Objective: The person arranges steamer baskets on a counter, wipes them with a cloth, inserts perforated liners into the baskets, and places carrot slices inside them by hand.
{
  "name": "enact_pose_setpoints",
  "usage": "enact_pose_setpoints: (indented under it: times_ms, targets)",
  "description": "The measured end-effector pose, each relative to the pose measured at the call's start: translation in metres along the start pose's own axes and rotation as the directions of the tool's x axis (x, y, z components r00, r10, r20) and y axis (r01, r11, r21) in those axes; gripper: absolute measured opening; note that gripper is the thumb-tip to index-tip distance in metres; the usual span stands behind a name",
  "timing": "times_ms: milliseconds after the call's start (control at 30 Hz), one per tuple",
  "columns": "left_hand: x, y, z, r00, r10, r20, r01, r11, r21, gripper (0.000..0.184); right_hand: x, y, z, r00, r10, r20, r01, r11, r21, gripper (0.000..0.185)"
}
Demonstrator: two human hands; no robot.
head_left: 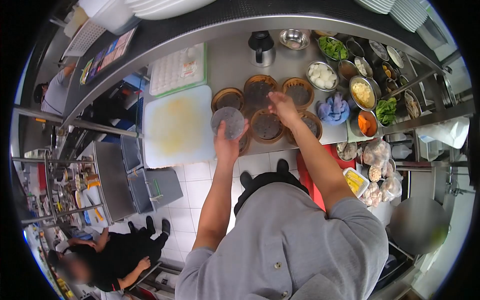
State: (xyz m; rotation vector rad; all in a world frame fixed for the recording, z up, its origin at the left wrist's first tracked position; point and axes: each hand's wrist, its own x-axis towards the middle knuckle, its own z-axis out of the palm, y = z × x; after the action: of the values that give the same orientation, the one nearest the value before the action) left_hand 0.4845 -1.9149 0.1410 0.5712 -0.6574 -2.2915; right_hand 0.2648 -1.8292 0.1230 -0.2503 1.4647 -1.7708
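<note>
Left hand [230, 139] grips translucent round liners [226, 121] near bamboo steamers [260, 78], presumably for ready reach; right hand [283, 107], grip indeterminable.

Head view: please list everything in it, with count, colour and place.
Round baskets: six, brown, centre
Clear disc: one, translucent, left of centre
Cutting board: one, stained white, left
Green-edged tray: one, white, beyond the board
Jug: one, steel and black, top centre
Cloth: one, blue, right of baskets
Leafy greens: two portions, green, right
Rounded pieces: one bowlful, white, upper right
Orange food: one potful, orange, right
Stacked plates: uncounted, white, top edge
Other people: two, dark and light clothing, left
Other items: many, mixed, both sides
Left hand: one, bare, holding the disc
Right hand: one, bare, above baskets
</note>
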Motion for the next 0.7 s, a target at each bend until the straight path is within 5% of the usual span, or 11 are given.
enact_pose_setpoints:
  times_ms: [67, 133, 200, 367, 467, 533, 600, 700]
  targets:
    - [-0.008, 0.003, 0.007, 0.999, 0.030, -0.017, -0.027, 0.993, 0.114, 0.051, 0.007, 0.006, -0.014, 0.995, 0.004, -0.103, 0.003, 0.998, 0.065, 0.034]
    - [-0.011, 0.001, 0.015, 1.000, -0.004, -0.018, 0.007, 0.991, 0.131, 0.049, 0.008, 0.011, -0.027, 0.981, 0.194, 0.017, -0.194, 0.980, -0.038, 0.043]
    - [-0.013, -0.001, 0.020, 0.999, -0.030, -0.022, 0.033, 0.989, 0.145, 0.048, -0.012, 0.009, -0.037, 0.965, 0.229, 0.127, -0.168, 0.913, -0.372, 0.051]
    - [-0.005, -0.046, 0.017, 0.987, -0.161, 0.027, 0.145, 0.941, 0.304, 0.042, -0.080, -0.005, -0.036, 0.921, 0.194, 0.339, -0.098, 0.955, -0.280, 0.044]
    - [-0.001, -0.069, 0.024, 0.989, -0.142, -0.030, 0.143, 0.915, 0.376, 0.044, -0.097, -0.002, -0.042, 0.951, 0.143, 0.274, -0.139, 0.990, -0.034, 0.042]
    - [-0.008, -0.061, 0.054, 0.964, -0.265, 0.014, 0.219, 0.825, 0.521, 0.044, -0.107, -0.005, -0.047, 0.962, 0.160, 0.222, -0.185, 0.978, 0.094, 0.032]
    - [0.010, -0.089, 0.029, 0.972, -0.220, 0.078, 0.085, 0.645, 0.760, 0.053, -0.117, 0.002, -0.058, 0.994, 0.027, 0.102, -0.026, 1.000, -0.007, 0.021]
    - [0.020, -0.089, 0.045, 0.978, -0.132, 0.161, -0.071, 0.512, 0.856, 0.054, -0.131, 0.005, -0.080, 0.999, 0.014, 0.039, -0.016, 0.998, 0.059, 0.018]
